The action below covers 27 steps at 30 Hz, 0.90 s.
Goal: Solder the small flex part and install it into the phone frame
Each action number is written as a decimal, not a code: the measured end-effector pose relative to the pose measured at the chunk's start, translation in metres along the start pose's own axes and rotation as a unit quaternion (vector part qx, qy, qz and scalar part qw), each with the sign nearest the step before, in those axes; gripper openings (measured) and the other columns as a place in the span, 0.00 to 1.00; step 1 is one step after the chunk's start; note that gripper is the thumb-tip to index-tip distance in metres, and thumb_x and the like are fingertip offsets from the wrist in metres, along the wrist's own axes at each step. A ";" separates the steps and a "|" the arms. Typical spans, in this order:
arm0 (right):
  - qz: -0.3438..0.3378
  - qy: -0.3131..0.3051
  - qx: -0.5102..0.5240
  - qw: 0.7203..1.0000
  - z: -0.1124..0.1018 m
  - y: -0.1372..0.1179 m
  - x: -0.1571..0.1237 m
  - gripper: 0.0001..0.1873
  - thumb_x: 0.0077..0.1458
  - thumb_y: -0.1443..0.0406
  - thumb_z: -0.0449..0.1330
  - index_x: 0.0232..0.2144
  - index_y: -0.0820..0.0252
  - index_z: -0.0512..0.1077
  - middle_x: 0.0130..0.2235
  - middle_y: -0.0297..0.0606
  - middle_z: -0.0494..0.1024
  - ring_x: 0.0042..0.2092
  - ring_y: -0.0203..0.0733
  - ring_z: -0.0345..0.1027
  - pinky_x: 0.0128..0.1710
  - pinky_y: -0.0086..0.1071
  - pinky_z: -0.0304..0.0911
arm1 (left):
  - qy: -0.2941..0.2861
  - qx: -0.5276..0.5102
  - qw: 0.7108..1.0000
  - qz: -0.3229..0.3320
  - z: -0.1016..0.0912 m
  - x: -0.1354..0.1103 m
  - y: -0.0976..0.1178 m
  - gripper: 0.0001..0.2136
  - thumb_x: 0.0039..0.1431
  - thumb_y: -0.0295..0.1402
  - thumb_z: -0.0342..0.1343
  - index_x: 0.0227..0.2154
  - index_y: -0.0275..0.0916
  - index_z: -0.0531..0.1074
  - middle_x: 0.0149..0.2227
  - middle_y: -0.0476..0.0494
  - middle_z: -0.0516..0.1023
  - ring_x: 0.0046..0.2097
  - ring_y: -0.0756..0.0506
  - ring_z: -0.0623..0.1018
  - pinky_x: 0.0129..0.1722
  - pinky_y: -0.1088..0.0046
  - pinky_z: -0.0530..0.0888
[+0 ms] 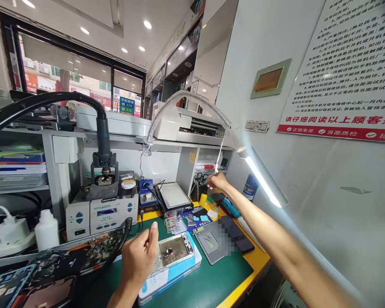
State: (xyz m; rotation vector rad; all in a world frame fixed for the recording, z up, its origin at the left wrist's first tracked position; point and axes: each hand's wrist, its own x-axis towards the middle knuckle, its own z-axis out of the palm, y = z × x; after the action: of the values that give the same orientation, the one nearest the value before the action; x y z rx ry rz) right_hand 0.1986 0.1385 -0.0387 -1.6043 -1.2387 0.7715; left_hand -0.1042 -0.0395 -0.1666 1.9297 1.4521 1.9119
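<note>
My right hand (218,181) is stretched out to the back of the bench, beside a holder of scissors and other hand tools (200,179). Its fingers are pinched together; what they grip is too small and far off to make out. Closed with the thumb up, my left hand (139,254) hovers at the near side of an opened phone (176,251), and nothing shows in it. The phone lies with its inside facing up on a blue and white box (169,277). A small dark part with a red spot rests in the phone's frame.
A lit tube lamp (264,175) hangs over my right forearm. Around the green mat (224,282) are a grey perforated pad (211,241), a dark phone (237,234), a hot-air station (102,216), a blue soldering station (146,194), a white bottle (46,231) and several circuit boards (83,252).
</note>
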 end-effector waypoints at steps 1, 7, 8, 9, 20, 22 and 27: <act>0.005 -0.006 -0.006 1.000 0.002 0.000 0.002 0.17 0.66 0.60 0.62 0.54 0.62 0.71 0.52 0.43 0.76 0.47 0.45 0.75 0.45 0.43 0.75 | -0.001 -0.002 1.000 0.001 0.000 0.000 0.000 0.24 0.66 0.39 0.52 0.13 0.42 0.57 0.13 0.54 0.57 0.18 0.52 0.57 0.22 0.71 0.56; 0.026 -0.031 -0.030 0.999 0.006 0.002 0.008 0.18 0.66 0.60 0.62 0.54 0.61 0.71 0.53 0.43 0.76 0.48 0.46 0.75 0.46 0.44 0.74 | -0.013 -0.008 1.000 0.002 0.004 -0.002 0.000 0.24 0.66 0.40 0.50 0.16 0.43 0.49 0.17 0.56 0.46 0.21 0.51 0.49 0.24 0.67 0.51; 0.027 -0.032 -0.033 0.999 0.005 0.003 0.008 0.18 0.66 0.60 0.62 0.55 0.61 0.71 0.53 0.44 0.76 0.48 0.46 0.75 0.47 0.45 0.74 | -0.017 -0.008 1.000 -0.002 0.005 -0.002 -0.001 0.24 0.66 0.41 0.50 0.16 0.43 0.49 0.18 0.56 0.46 0.22 0.51 0.49 0.24 0.67 0.51; 0.027 -0.033 -0.035 0.998 0.005 0.003 0.009 0.18 0.66 0.60 0.62 0.55 0.61 0.71 0.54 0.44 0.76 0.49 0.47 0.75 0.47 0.45 0.74 | -0.021 -0.008 1.000 -0.007 0.005 -0.001 -0.002 0.24 0.67 0.41 0.49 0.17 0.43 0.48 0.18 0.56 0.45 0.22 0.51 0.49 0.24 0.67 0.51; 0.011 -0.035 -0.075 0.996 0.011 0.003 0.015 0.18 0.66 0.60 0.62 0.55 0.61 0.71 0.53 0.44 0.76 0.48 0.46 0.75 0.46 0.44 0.74 | -0.060 0.002 0.996 -0.064 0.012 0.000 -0.006 0.19 0.68 0.43 0.47 0.21 0.45 0.51 0.17 0.56 0.53 0.21 0.49 0.56 0.25 0.70 0.56; 0.006 -0.033 -0.093 0.995 0.013 0.000 0.018 0.17 0.66 0.60 0.62 0.54 0.61 0.71 0.52 0.43 0.76 0.47 0.45 0.75 0.45 0.43 0.75 | -0.073 0.001 0.996 -0.058 0.012 -0.001 -0.008 0.19 0.68 0.42 0.47 0.22 0.45 0.51 0.18 0.56 0.55 0.21 0.49 0.57 0.25 0.70 0.56; -0.010 -0.016 -0.150 0.989 0.018 -0.011 0.019 0.16 0.67 0.60 0.62 0.53 0.61 0.72 0.52 0.43 0.76 0.46 0.45 0.75 0.45 0.42 0.75 | -0.092 0.004 0.995 -0.043 0.012 -0.002 -0.009 0.19 0.68 0.40 0.47 0.21 0.45 0.53 0.18 0.55 0.59 0.21 0.49 0.59 0.25 0.70 0.56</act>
State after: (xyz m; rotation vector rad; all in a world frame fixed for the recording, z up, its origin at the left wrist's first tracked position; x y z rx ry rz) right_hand 0.1839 0.1628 -0.0342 -1.8213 -1.4442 0.6215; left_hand -0.0992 -0.0289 -0.1768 1.9515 1.4655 1.6466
